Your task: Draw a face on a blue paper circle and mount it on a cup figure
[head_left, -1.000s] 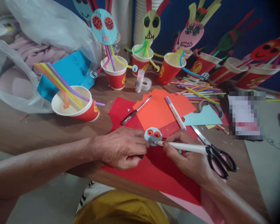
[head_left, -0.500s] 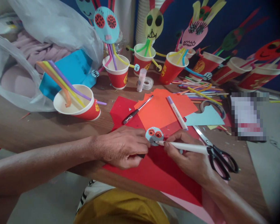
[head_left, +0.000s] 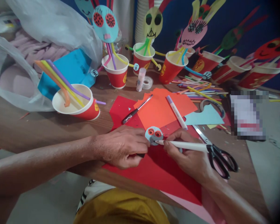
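A small light-blue paper disc (head_left: 154, 132) with two orange eyes lies over the red paper (head_left: 175, 177). My right hand (head_left: 189, 152) grips a white marker (head_left: 189, 145), its tip on the lower part of the disc. My left hand (head_left: 123, 146) is closed at the disc's left edge, its fingertips against it, with a small black item (head_left: 141, 155) showing between the fingers. Just above lie orange paper (head_left: 158, 113), a black pen (head_left: 136, 109) and a second, capped marker (head_left: 176, 112).
Scissors (head_left: 221, 160) lie right of my right hand, near light-blue paper (head_left: 206, 116). A cup with straws (head_left: 90, 107) stands at left. Behind are a glue stick (head_left: 141, 79), tape (head_left: 147, 83), decorated cups (head_left: 118, 74) and a straw pile (head_left: 200, 93). A plastic bag (head_left: 46, 25) is at back left.
The view has shifted very slightly. Both hands keep nearly the same place, and the marker tip is still on the disc.
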`<state>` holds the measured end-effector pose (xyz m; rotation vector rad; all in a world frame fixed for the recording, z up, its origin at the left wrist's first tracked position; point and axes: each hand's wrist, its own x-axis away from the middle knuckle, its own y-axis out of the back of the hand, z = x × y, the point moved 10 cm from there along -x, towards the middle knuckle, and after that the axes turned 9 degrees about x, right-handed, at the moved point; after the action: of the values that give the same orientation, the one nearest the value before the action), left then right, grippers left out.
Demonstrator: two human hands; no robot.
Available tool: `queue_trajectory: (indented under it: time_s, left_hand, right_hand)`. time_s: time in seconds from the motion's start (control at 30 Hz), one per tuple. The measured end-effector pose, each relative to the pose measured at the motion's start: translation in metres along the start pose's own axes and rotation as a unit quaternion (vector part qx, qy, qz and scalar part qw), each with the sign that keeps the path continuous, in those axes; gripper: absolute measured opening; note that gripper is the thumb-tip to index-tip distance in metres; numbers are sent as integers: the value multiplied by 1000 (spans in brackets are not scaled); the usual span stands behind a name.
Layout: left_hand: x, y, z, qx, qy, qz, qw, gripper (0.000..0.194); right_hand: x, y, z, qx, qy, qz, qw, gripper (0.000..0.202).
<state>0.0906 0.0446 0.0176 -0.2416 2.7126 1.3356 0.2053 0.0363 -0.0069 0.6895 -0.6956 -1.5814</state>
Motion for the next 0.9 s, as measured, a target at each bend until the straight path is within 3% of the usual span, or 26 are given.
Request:
queue_trajectory:
  time_s: [0.67,0.9]
  left_hand:
    - [1,-2,2,8,5,4,1000,12]
    - [1,0,2,13,8,1,1000,12]
  right_hand:
    - [-1,2,2,-7,0,-4,1000,11]
    - [-2,10,-4,-65,-34,-26,997,14]
